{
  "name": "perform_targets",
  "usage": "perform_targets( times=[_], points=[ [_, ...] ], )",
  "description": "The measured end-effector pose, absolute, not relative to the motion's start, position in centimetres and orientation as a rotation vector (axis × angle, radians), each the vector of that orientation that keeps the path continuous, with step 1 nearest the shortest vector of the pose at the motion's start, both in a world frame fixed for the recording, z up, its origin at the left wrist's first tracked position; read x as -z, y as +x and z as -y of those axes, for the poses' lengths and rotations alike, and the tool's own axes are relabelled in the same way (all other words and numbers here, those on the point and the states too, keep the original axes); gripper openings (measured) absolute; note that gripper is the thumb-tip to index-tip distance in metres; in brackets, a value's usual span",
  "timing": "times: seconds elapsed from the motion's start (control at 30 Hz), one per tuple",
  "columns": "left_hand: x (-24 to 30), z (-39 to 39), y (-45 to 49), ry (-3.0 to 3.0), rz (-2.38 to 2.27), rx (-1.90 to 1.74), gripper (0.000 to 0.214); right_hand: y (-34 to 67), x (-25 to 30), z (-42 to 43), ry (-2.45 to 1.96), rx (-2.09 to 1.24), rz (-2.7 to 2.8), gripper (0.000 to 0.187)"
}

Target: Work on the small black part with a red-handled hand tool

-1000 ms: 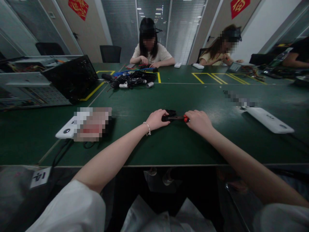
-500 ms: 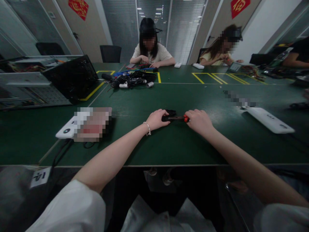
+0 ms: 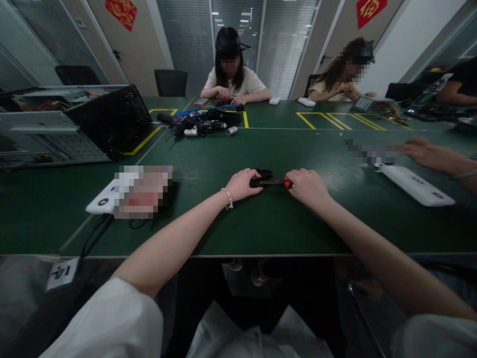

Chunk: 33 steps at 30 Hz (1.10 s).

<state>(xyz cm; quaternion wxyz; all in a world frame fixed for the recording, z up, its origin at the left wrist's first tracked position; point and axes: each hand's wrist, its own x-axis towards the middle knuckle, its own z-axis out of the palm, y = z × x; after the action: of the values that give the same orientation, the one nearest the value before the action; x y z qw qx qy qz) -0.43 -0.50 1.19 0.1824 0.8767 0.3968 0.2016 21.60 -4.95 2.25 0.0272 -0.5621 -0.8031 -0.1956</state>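
Note:
My right hand point(image 3: 307, 185) is closed around the red handles of a pair of pliers point(image 3: 275, 182). Their dark metal jaws point left, towards a small black part point(image 3: 256, 182). That part is gripped between the thumb and fingers of my left hand point(image 3: 241, 185), with a bracelet at the wrist. The jaws meet the black part or lie right against it; which one I cannot tell. What exactly the black part is stays too small and dark to make out. Both hands rest low over the green table point(image 3: 238, 223).
An opened computer case point(image 3: 55, 134) stands at the left. Cables and black parts point(image 3: 204, 121) lie heaped at the back. A white power bank point(image 3: 102, 196) with a blurred item is left of my arm; another white power bank point(image 3: 417, 185) lies right, near another person's hand point(image 3: 425, 151).
Another person's hand has come in from the right, over the blurred item by the right power bank. My hands, the pliers and the black part look almost unmoved.

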Motion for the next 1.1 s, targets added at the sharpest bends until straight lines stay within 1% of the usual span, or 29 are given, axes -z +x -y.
perform_targets(
  times=[0.5,0.83,1.1],
  points=[
    [-1.26,0.59,-0.31,2.472,-1.135,-0.573,0.029,21.56,-2.02,4.58,-1.833,0.535,2.492,0.017],
    [-1.29,0.6,-0.35,2.468,-1.124,-0.575,0.029,21.63,-2.28,4.98,-1.746,0.635,2.484,0.016],
    [-1.41,0.62,-0.41,2.471,-1.127,-0.563,0.029,21.46,-2.1,4.77,-1.793,0.534,2.474,0.018]
  ],
)
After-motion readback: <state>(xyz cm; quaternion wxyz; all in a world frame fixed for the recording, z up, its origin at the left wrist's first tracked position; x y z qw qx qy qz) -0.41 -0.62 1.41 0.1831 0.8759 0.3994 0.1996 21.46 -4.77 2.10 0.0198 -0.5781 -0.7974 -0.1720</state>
